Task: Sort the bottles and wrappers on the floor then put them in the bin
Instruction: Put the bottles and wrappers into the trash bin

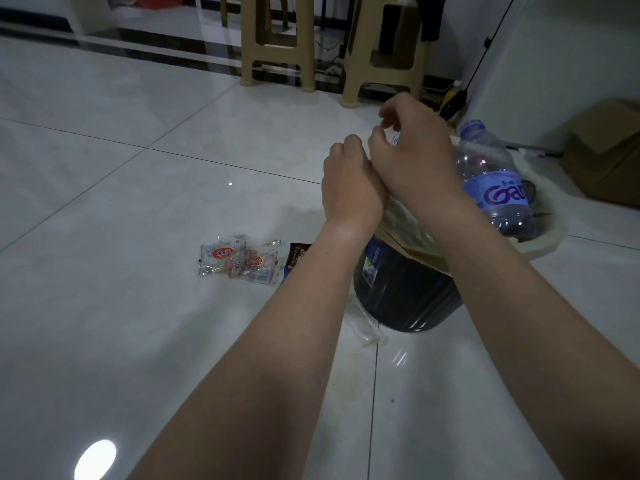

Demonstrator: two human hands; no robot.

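Observation:
My left hand (349,192) and my right hand (412,157) are close together above the black bin (408,299). Both are closed on a clear crumpled plastic bottle (405,226), which is mostly hidden under my wrists. My right fingers pinch its top end. A large clear bottle with a blue-purple label (495,188) stands tilted in the bin's pale liner. On the floor left of the bin lie clear wrappers with orange-red labels (239,259) and a dark brown wrapper (297,254). A clear plastic wrapper (367,327) lies at the bin's foot.
Two beige plastic stools (273,39) (381,50) stand at the back. A cardboard box (609,150) sits on the right by a white wall. A yellow and black object (453,97) and cables lie behind the bin. The floor is glossy pale tile.

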